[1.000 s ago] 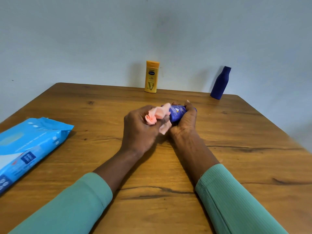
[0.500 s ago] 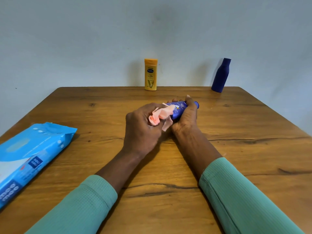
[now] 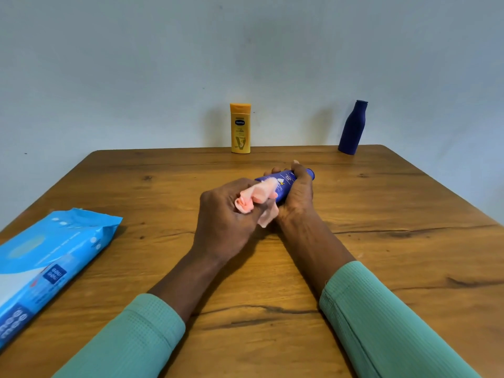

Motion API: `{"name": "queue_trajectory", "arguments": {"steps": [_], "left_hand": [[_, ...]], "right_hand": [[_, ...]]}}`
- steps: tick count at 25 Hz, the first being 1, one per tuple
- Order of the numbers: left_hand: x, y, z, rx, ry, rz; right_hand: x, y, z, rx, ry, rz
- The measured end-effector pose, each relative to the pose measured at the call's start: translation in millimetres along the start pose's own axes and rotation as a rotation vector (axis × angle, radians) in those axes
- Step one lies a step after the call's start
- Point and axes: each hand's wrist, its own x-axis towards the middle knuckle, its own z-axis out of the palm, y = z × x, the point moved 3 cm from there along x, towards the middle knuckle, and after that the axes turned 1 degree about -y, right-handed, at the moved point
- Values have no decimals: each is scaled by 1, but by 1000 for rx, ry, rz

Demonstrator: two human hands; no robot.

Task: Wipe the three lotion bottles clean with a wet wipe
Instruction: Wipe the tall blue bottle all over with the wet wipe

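Note:
My right hand [image 3: 297,197] grips a small blue lotion bottle [image 3: 283,182], tilted with its cap pointing away and right, just above the wooden table [image 3: 381,214]. My left hand [image 3: 226,216] holds a crumpled pink wet wipe [image 3: 252,199] pressed against the bottle's near end. A yellow lotion bottle [image 3: 240,128] stands upright at the table's far edge, centre. A dark blue bottle [image 3: 352,127] stands at the far right corner.
A light blue pack of wet wipes [image 3: 46,266] lies flat at the table's left edge. A pale wall rises right behind the far edge. My green sleeves [image 3: 381,323] rest over the near part of the table.
The camera view has tilted upward, so the table sits lower in frame. My hands stay together on the blue bottle, and the wipe has slid slightly along it.

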Motion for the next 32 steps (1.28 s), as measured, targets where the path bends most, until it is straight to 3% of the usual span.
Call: {"name": "queue_trajectory", "arguments": {"steps": [4, 8, 11, 15, 20, 24, 28, 30, 32], "left_hand": [[3, -6, -5, -24, 115, -103], [0, 1, 0, -38, 50, -37], [1, -7, -1, -105, 121, -152], [-7, 6, 6, -47, 8, -50], [2, -13, 3, -159, 121, -248], [-7, -1, 11, -70, 18, -146], [-2, -13, 9, -146, 93, -287], [-1, -20, 8, -154, 47, -372], [4, -26, 1, -137, 79, -398]], "right_hand": [[-1, -1, 1, 8, 4, -9], [0, 1, 1, -14, -4, 5], [1, 0, 1, 5, -2, -19], [1, 2, 0, -12, -10, 18], [-4, -3, 2, 7, -19, 2], [-2, -1, 1, 49, -42, 30], [-8, -4, 3, 59, -49, 31], [-14, -7, 4, 39, -33, -45], [-16, -16, 5, -126, 6, -274]]}}
